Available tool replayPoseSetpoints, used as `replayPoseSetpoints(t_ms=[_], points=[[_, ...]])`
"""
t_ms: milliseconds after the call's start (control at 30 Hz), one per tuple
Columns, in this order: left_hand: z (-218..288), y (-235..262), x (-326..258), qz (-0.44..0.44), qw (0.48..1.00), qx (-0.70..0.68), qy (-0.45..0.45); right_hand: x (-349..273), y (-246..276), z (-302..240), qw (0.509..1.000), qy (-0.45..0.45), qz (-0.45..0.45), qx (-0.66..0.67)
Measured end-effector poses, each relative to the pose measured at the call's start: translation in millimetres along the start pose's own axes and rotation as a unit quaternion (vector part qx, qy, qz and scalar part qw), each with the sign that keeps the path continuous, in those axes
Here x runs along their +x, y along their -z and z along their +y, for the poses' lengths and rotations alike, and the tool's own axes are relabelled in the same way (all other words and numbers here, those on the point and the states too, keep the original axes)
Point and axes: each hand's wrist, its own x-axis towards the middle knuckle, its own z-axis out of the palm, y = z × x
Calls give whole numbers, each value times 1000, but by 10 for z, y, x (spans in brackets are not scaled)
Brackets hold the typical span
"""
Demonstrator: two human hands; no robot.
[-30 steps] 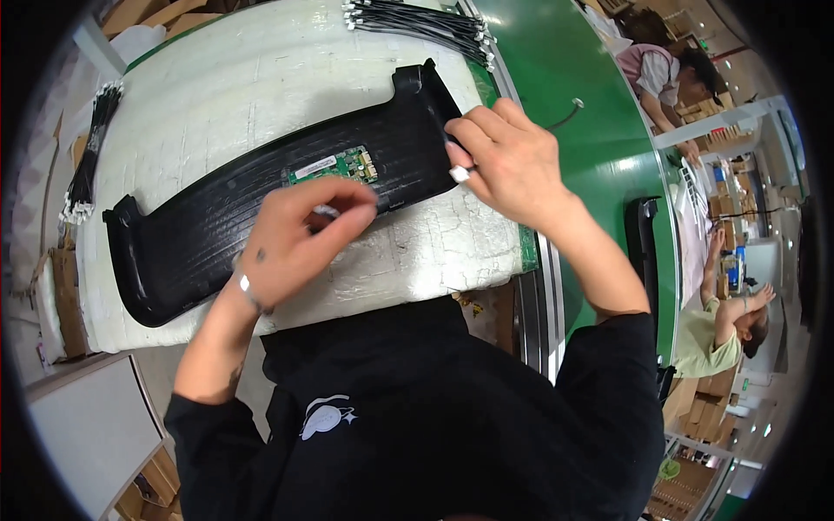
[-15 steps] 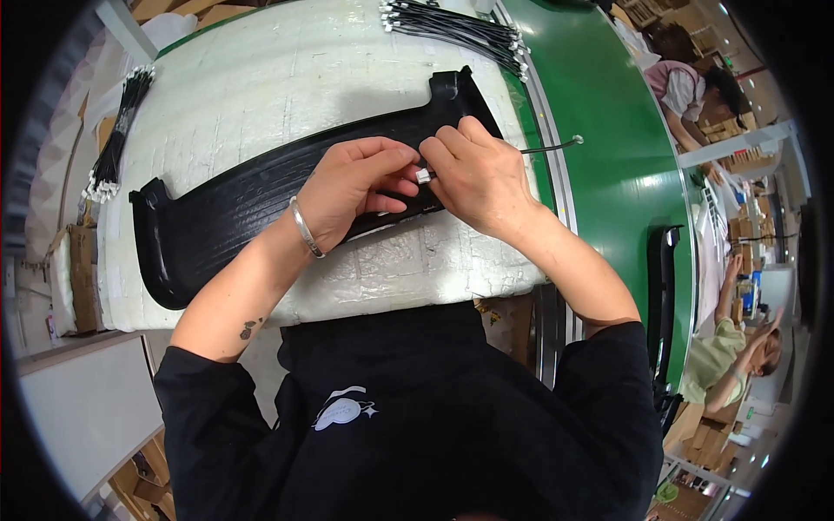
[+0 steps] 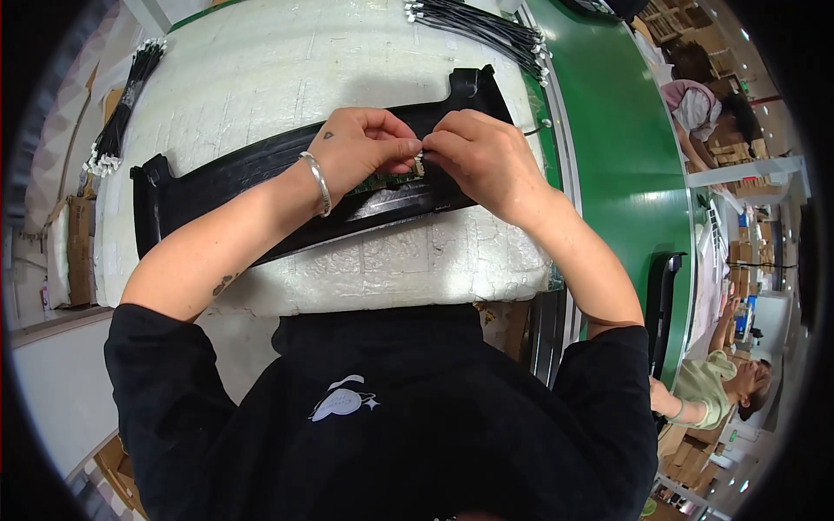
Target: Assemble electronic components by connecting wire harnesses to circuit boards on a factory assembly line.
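A long black plastic cover (image 3: 287,152) with raised ends lies on the padded white work surface. Over its middle my left hand (image 3: 369,148) is closed, thumb and fingertips pinched at the plug end of a black cable. My right hand (image 3: 486,161) meets it there, its fingers closed on the same cable (image 3: 536,129), whose far end sticks out to the right. Just under the fingertips sits a small pale connector (image 3: 419,165), beside a green circuit board (image 3: 382,181) mostly hidden by my left hand. Whether the plug is inside the connector cannot be seen.
Bundles of black cables with white plugs lie at the far left (image 3: 130,104) and the far right (image 3: 478,39) of the padded surface (image 3: 287,69). Along the right runs a green conveyor belt (image 3: 608,174) carrying another black part (image 3: 665,300). Two people work beyond it.
Both hands have come together at the cable's plug, and the left fingers have closed. The plug is lower against the cover, and the green board now shows beneath the left hand.
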Motion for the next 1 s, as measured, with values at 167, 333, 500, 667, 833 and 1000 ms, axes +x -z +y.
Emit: replayPoseSetpoints(t_ms=[167,333,500,667,833,1000], points=[[-56,14,93,-29,999,34,0,-37,-65,70,997,-26,-70,-13],[41,366,-15,32,760,550,-345,-72,-82,261,990,-31,-134,32],[-243,616,-69,-5,735,598,-319,12,-85,298,982,-23,-167,87],[-273,569,-79,0,722,622,-302,52,-83,307,977,-19,-199,77],[-287,568,-69,8,724,613,-316,63,-54,278,976,-22,-199,85],[-339,596,-43,16,731,607,-312,81,-61,285,976,-11,-193,101]])
